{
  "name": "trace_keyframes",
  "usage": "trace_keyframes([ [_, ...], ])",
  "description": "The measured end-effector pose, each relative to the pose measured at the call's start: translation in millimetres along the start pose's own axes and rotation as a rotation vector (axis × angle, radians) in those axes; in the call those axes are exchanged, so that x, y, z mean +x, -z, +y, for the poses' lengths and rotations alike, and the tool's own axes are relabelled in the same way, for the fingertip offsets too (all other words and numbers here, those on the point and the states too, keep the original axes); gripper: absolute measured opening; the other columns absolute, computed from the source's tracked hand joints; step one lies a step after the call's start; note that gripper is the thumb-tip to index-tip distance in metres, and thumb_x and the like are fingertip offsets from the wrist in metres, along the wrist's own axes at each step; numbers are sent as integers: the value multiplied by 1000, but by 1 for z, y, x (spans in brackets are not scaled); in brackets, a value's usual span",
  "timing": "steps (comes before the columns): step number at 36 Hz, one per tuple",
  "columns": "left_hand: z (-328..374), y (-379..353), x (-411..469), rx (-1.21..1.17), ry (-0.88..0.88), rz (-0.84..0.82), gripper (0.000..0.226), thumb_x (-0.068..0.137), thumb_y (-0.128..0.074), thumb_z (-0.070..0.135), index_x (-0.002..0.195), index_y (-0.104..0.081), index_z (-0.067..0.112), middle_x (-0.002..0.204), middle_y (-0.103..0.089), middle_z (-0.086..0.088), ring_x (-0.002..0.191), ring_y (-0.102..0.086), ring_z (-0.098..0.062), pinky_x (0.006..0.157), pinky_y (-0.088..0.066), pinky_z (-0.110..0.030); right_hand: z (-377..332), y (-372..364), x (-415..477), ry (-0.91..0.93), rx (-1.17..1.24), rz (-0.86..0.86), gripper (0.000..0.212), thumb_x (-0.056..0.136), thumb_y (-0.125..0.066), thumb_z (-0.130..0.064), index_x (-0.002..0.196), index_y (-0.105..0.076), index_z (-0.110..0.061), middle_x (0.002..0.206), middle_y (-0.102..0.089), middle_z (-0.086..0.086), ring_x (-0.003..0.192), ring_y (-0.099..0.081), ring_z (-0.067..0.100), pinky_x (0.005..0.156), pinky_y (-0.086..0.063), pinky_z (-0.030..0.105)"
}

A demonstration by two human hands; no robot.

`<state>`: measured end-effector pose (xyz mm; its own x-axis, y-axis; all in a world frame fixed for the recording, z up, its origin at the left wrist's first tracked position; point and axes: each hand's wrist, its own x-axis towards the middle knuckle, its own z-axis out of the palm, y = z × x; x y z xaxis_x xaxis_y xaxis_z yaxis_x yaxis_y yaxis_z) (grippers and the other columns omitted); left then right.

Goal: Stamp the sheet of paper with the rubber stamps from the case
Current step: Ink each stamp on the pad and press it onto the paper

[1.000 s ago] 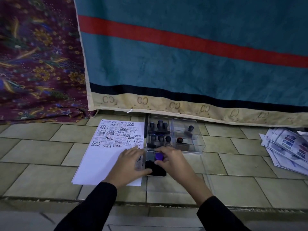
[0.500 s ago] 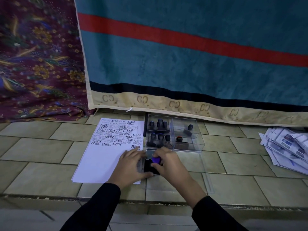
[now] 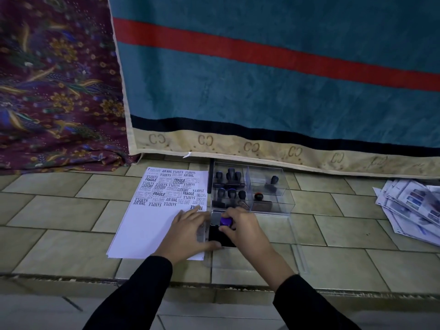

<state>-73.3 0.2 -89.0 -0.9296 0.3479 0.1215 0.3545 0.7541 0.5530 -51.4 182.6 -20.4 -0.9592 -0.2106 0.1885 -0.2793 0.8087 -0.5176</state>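
Your right hand (image 3: 240,225) pinches the purple knob of a stamp (image 3: 226,221) and holds it down on the black ink pad (image 3: 217,236), which sits on the tiled floor (image 3: 71,246) just off the right edge of the sheet of paper (image 3: 152,225). Your left hand (image 3: 188,231) lies flat and spread across the sheet's lower right corner, its thumb touching the pad's front edge.

The risks, as I judge them: press unevenly and the stamp picks up patchy ink, giving a faint print; lift your left hand too soon and the sheet may slide on the smooth tiles; carry a wet stamp low over the paper and you may smear it. The upper part of the sheet is already crowded with prints, so aim for the blank lower half, or new marks will overlap.

The clear plastic case (image 3: 285,201) stands just beyond the pad, touching the sheet's right edge. Its left compartments hold about six dark-handled stamps; the right ones hold two more.
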Motion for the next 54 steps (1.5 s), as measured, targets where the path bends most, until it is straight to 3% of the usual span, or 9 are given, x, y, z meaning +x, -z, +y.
trace_keyframes([
  [3,-9,13,-4,-92,52,117,72,79,-39,80,136,-44,37,148,-37,20,143,-17,-2,121,-10,-43,2,3,-1,-14,39,-27,30,81,-69,-13,110,-63,-11,106,-62,11,83,-66,22,80,-56,31],
  [6,-28,25,-7,-32,130,267,50,93,-39,58,134,-50,31,148,-44,10,143,-24,-9,119,-16,-48,5,5,-4,2,65,-21,31,82,-68,-10,113,-63,-12,105,-63,10,83,-66,21,81,-56,31],
  [9,-44,26,-9,43,239,300,39,98,-46,40,134,-49,27,150,-41,6,146,-20,-13,119,-8,-46,-1,3,-5,15,152,8,36,82,-69,-12,117,-62,-15,106,-62,7,86,-65,18,84,-56,31],
  [14,-55,18,-12,123,299,242,45,98,-44,41,141,-41,27,158,-26,5,149,-8,-13,118,1,-48,-20,-9,-2,83,221,-46,33,82,-67,-8,115,-65,-15,109,-61,7,87,-65,20,86,-55,26],
  [20,-57,14,-12,141,312,251,47,97,-43,42,141,-40,27,156,-30,5,147,-16,-13,118,1,-47,-31,-21,7,66,240,-66,28,81,-70,-14,108,-67,-17,107,-63,7,84,-65,13,76,-50,7],
  [25,-58,14,-12,139,309,265,47,96,-44,43,141,-41,27,155,-32,6,146,-18,-13,119,0,-46,-34,-26,13,74,221,-125,28,84,-68,-17,112,-66,-17,109,-63,9,89,-66,20,87,-55,32],
  [27,-57,14,-12,137,310,268,47,96,-44,43,140,-42,27,155,-33,6,146,-19,-13,119,-1,-46,-34,-28,13,88,188,-136,29,84,-67,-17,113,-65,-17,108,-63,9,91,-65,21,88,-55,35],
  [48,-53,14,-13,159,321,283,49,94,-48,40,140,-42,24,154,-34,5,145,-21,-14,119,-3,-46,-40,-39,12,153,21,-197,31,86,-63,-14,117,-63,-14,112,-63,11,101,-58,26,90,-48,31],
  [54,-44,16,-1,166,388,323,39,83,-58,32,121,-51,22,129,-52,3,124,-41,-21,114,-16,-48,-39,-34,17,133,59,-172,31,88,-62,-14,119,-62,-14,114,-67,10,103,-60,22,91,-49,28],
])
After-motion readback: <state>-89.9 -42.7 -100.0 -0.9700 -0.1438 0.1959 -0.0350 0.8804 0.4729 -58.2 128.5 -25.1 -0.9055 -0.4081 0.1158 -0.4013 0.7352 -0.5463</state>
